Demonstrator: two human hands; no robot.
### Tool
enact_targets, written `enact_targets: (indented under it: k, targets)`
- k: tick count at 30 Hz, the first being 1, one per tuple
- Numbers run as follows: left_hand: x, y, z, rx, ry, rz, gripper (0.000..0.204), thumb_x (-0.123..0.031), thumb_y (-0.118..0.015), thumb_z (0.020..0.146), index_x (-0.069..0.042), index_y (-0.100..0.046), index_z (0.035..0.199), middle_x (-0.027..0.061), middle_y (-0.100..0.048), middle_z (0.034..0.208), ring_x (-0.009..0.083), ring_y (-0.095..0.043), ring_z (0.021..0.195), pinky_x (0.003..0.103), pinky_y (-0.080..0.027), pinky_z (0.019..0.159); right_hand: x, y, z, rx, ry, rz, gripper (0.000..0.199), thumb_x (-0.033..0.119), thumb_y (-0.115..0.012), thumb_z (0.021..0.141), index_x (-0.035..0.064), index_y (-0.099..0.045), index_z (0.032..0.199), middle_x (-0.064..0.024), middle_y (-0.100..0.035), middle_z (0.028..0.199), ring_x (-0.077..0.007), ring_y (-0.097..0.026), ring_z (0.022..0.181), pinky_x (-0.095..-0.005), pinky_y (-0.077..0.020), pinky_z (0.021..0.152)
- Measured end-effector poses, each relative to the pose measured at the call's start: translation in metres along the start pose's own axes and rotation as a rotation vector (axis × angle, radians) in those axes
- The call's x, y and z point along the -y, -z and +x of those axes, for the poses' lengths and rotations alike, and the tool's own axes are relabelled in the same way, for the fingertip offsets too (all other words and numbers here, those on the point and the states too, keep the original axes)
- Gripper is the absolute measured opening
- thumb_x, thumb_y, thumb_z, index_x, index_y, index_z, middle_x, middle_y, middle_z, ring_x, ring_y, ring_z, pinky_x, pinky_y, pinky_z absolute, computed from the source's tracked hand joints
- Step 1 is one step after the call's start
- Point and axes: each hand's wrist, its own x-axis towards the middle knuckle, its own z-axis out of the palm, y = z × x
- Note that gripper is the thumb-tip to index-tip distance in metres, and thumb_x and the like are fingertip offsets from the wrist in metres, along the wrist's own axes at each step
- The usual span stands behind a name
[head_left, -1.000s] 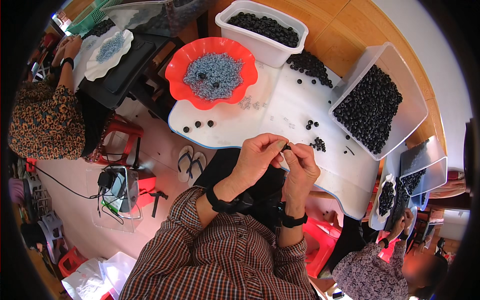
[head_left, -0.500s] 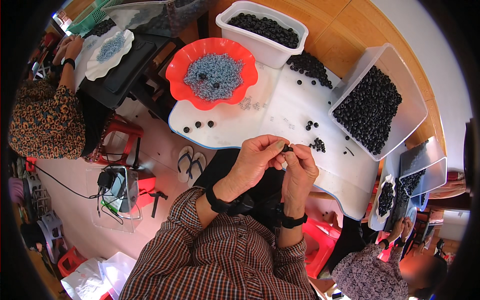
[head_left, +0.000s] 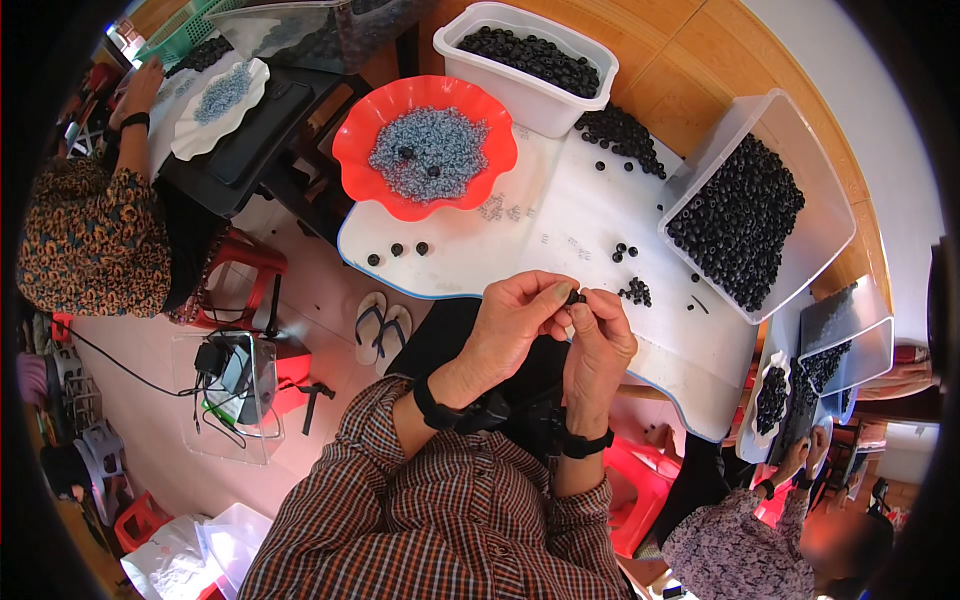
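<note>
My left hand [head_left: 512,325] and my right hand [head_left: 600,350] meet above the near edge of the white table [head_left: 480,250]. Both pinch a small black round piece [head_left: 573,297] between thumb and fingertips; the fingers cover most of it. Just beyond my right hand lies a little cluster of small black parts [head_left: 636,291], with a few larger black round pieces [head_left: 625,250] behind it. Three black round pieces [head_left: 397,249] sit in a row near the table's left edge. A red wavy-rimmed bowl [head_left: 355,165] holds many tiny grey-blue parts and two black pieces.
At the back stands a white tub [head_left: 540,118] of black pieces, with a loose heap [head_left: 622,135] beside it. To the right, a clear bin [head_left: 825,225] lies tilted, full of black pieces. Co-workers sit at left [head_left: 95,240] and lower right [head_left: 745,545]. Sandals [head_left: 382,330] lie on the floor.
My hands keep nearly the same pose, and the black piece between them has shifted only slightly. The hands of the co-worker at left have moved a little.
</note>
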Motion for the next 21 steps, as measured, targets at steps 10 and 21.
enact_targets:
  k: [10,21]
  targets:
    - [0.0,0.0,-0.001,0.012,-0.09,0.094,0.019,-0.012,-0.057,0.098,0.003,-0.065,0.108,0.0045,-0.065,0.084,0.0081,-0.06,0.071,0.021,-0.053,0.064,0.008,-0.002,-0.001,0.019,0.053,-0.222,0.013,-0.003,-0.068,0.086,-0.0012,-0.067,0.098,-0.0066,-0.058,0.102,-0.0131,-0.057,0.09,-0.026,-0.0499,0.078]
    - [-0.001,0.003,-0.001,0.01,-0.139,0.209,0.022,-0.01,-0.058,0.097,0.005,-0.064,0.112,0.0077,-0.067,0.091,0.0102,-0.063,0.074,0.023,-0.056,0.066,0.011,-0.001,0.001,0.052,0.092,-0.33,0.014,-0.003,-0.07,0.084,-0.001,-0.066,0.097,-0.0059,-0.057,0.098,-0.0114,-0.056,0.084,-0.0239,-0.0489,0.074]
